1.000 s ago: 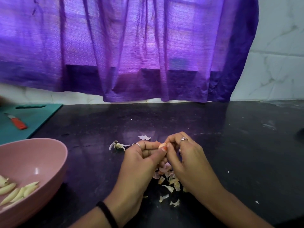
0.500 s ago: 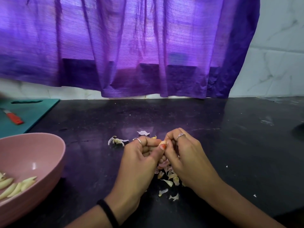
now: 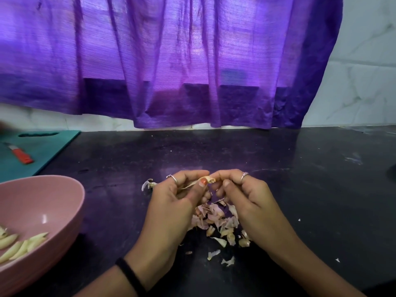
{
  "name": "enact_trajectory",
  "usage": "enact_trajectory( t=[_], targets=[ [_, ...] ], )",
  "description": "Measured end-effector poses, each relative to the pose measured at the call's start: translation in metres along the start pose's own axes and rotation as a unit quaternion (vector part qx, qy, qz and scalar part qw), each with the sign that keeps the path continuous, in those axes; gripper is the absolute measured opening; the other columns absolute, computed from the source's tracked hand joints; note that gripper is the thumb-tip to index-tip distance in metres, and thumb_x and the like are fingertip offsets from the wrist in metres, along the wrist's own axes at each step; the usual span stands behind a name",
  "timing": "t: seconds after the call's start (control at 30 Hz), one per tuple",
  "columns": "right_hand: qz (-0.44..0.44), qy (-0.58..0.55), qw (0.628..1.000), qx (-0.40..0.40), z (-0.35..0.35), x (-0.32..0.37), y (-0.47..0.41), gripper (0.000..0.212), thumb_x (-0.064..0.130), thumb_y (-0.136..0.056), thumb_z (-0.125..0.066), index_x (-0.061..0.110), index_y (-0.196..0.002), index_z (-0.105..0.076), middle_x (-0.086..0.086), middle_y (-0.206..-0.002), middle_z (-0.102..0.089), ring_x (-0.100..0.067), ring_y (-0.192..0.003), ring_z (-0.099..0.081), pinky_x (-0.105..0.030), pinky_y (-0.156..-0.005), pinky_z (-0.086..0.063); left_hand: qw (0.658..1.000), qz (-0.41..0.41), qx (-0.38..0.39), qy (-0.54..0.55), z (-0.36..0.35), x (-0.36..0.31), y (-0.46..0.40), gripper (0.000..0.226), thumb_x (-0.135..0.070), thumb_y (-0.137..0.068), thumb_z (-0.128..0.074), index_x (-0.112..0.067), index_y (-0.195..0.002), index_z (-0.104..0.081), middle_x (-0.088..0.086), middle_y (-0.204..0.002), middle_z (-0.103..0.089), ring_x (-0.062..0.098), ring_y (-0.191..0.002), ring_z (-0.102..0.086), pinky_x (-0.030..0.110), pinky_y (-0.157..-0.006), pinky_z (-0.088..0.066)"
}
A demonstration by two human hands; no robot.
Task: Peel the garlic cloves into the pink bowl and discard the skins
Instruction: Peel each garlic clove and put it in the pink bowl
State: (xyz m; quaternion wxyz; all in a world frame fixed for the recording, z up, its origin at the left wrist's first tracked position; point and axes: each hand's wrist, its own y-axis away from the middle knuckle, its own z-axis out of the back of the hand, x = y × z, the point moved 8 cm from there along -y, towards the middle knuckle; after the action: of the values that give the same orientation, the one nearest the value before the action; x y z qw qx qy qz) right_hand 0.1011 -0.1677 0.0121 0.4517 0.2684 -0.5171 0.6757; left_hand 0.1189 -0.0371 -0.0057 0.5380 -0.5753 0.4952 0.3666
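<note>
My left hand (image 3: 175,202) and my right hand (image 3: 246,202) meet above the dark counter, both pinching one small garlic clove (image 3: 209,180) between thumbs and fingertips. A strip of skin hangs from the clove toward my left palm. Below the hands lies a heap of pale garlic skins (image 3: 216,221). The pink bowl (image 3: 53,200) stands at the lower left and holds several peeled cloves (image 3: 19,245).
A teal cutting board (image 3: 47,146) with a red-handled knife (image 3: 20,155) lies at the far left. A garlic stem remnant (image 3: 149,185) sits left of my hands. A purple curtain (image 3: 171,61) hangs behind the black counter (image 3: 310,189), with stray skin bits on it.
My thumbs have drawn slightly apart and a strip of skin now stands off the clove. More of the skin heap shows between my hands.
</note>
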Motion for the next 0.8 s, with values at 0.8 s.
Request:
enact_trajectory(
  t=[0.8],
  targets=[
    [0.016, 0.012, 0.999, -0.049, 0.0081, 0.0004, -0.0022, 0.013, 0.014, -0.091, -0.060, 0.020, -0.081, -0.065, 0.007, -0.067, -0.064, -0.012, -0.061, -0.057, -0.036, -0.062, -0.051, 0.997, 0.051, 0.027, 0.059, -0.0054, 0.0082, 0.0013, 0.011, -0.013, -0.086, -0.063, -0.014, -0.084, -0.073, 0.004, -0.078, -0.071, 0.010, -0.074, -0.064, 0.022, -0.071, -0.051]
  ],
)
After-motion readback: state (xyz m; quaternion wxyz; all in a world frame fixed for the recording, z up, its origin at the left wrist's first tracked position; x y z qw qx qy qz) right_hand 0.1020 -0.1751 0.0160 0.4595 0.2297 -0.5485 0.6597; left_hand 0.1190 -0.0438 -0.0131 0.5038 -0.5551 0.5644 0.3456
